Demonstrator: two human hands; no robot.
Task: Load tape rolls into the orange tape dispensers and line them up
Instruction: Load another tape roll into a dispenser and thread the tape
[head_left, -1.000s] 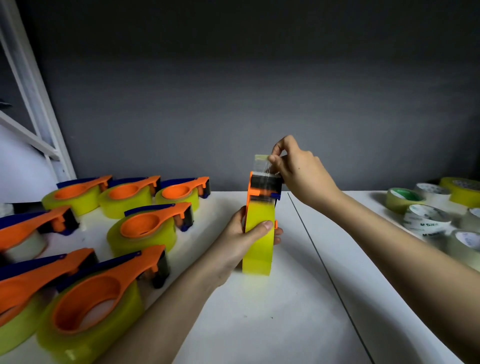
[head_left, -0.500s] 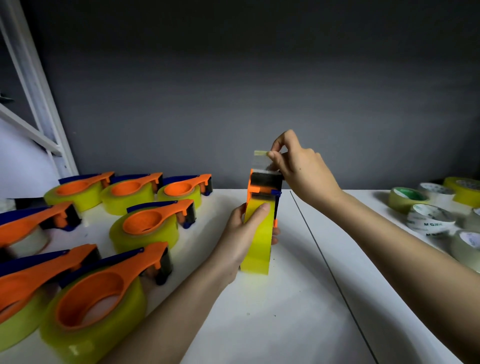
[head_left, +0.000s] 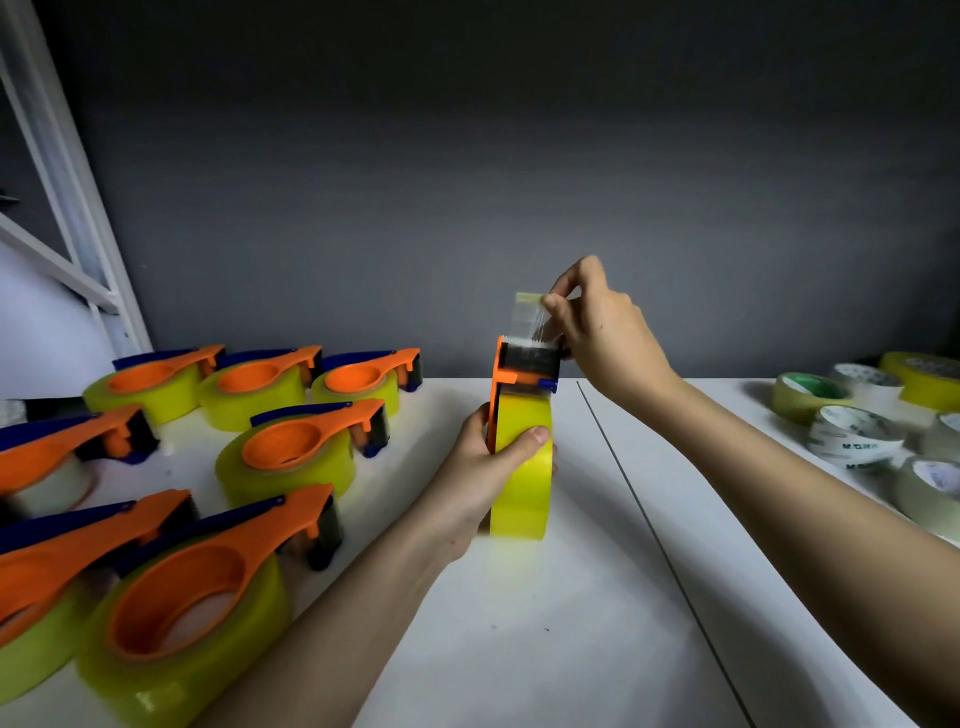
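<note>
Tape dispenser (head_left: 523, 452) upright on white table (head_left: 519, 623), left grip (head_left: 488, 467) around it, right grip (head_left: 597, 332) pinching its tape end (head_left: 527, 312), grey wall (head_left: 467, 182) behind.

This looks like a packing or stockroom bench rather than a home. A plain white table (head_left: 519, 649) stands against a bare dark grey wall (head_left: 467, 182), lit from close by while the room behind stays dim. Many identical orange tape dispensers (head_left: 306, 447), each loaded with a yellow roll, lie in rows on the left side. A cluster of loose tape rolls (head_left: 852, 436) sits at the right edge. A white metal frame (head_left: 67, 208), like the upright of a storage rack, rises at the far left.
</note>
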